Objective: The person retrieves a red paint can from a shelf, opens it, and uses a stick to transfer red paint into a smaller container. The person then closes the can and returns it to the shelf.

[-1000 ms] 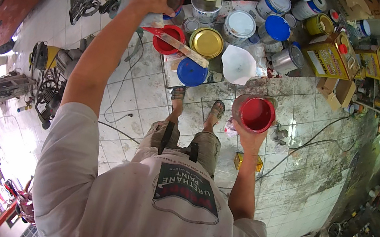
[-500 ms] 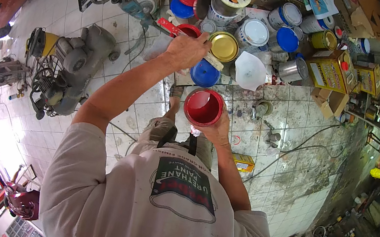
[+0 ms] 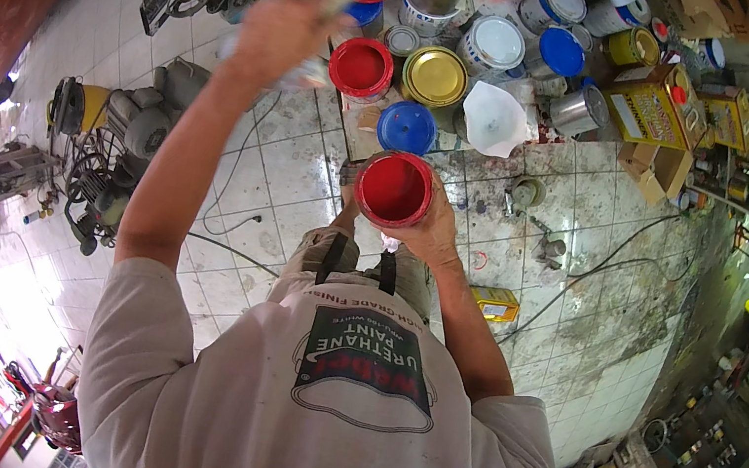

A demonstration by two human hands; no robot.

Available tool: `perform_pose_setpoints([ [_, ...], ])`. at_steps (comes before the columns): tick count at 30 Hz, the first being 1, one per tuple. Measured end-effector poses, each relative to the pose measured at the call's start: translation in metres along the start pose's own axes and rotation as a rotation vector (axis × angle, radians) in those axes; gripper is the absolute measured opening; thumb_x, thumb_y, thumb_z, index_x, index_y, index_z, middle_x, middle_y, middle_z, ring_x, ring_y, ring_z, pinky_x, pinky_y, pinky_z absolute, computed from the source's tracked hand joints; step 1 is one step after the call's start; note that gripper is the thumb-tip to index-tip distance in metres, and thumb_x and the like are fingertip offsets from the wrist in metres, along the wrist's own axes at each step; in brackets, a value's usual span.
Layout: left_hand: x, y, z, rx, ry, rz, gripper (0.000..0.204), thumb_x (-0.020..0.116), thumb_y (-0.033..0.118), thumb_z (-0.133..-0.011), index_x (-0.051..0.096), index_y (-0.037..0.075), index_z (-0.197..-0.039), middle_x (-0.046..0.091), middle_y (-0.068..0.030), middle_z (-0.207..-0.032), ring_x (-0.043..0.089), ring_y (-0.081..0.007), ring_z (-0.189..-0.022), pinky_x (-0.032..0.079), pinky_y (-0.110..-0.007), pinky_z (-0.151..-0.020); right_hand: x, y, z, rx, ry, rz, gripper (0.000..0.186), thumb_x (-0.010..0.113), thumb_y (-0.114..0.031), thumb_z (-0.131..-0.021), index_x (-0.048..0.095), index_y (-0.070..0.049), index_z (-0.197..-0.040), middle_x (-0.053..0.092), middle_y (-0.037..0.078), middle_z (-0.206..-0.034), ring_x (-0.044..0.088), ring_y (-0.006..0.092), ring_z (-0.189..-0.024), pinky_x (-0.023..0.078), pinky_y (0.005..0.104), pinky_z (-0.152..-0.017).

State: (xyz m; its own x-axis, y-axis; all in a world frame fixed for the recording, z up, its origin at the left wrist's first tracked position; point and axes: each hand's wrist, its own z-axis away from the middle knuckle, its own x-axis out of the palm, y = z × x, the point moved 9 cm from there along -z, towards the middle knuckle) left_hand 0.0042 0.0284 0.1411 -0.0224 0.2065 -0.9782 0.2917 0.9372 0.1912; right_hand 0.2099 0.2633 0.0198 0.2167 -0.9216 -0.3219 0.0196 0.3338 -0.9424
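Cup (image 3: pixel 392 189), now leftward, in right grip (image 3: pixel 431 229)

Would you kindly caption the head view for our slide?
Right hand holding a tub of red paint, blurred left hand near an open red-rimmed can.

Stained white tiled floor (image 3: pixel 588 357), black cable (image 3: pixel 575 292), yellow container (image 3: pixel 495 304), grey machine (image 3: pixel 143 125).

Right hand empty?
No, the right hand is gripping the side of a container with red paint inside.
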Motion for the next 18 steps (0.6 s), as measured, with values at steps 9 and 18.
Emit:
perform_pose_setpoints([
  [9,-0.009,-0.084,0.058,-0.429,0.245,0.863,0.026,0.075,0.027,-0.097,0.077,0.001,-0.100,0.066,0.0002,-0.074,0.057,-0.0069,-0.068,0.044,-0.025,-0.061,-0.006,0.007,0.002,0.053,0.021,0.012,0.107,0.102,-0.034,-0.055,0.051,-0.010,-0.146,0.060,0.012,-0.142,0.062,0.0292,-0.130,0.053,0.0413,-0.108],
  [18,0.074,-0.063,0.069,-0.390,0.280,0.866,0.027,0.077,0.028,-0.096,0.078,0.002,-0.104,0.072,-0.0009,-0.080,0.061,-0.0086,-0.072,0.049,-0.027,-0.068,-0.010,0.005,-0.010,0.038,0.042,0.034,0.109,0.100,-0.035,-0.057,0.047,-0.007,-0.148,0.060,0.018,-0.140,0.060,0.0339,-0.130,0.051,0.0430,-0.108],
])
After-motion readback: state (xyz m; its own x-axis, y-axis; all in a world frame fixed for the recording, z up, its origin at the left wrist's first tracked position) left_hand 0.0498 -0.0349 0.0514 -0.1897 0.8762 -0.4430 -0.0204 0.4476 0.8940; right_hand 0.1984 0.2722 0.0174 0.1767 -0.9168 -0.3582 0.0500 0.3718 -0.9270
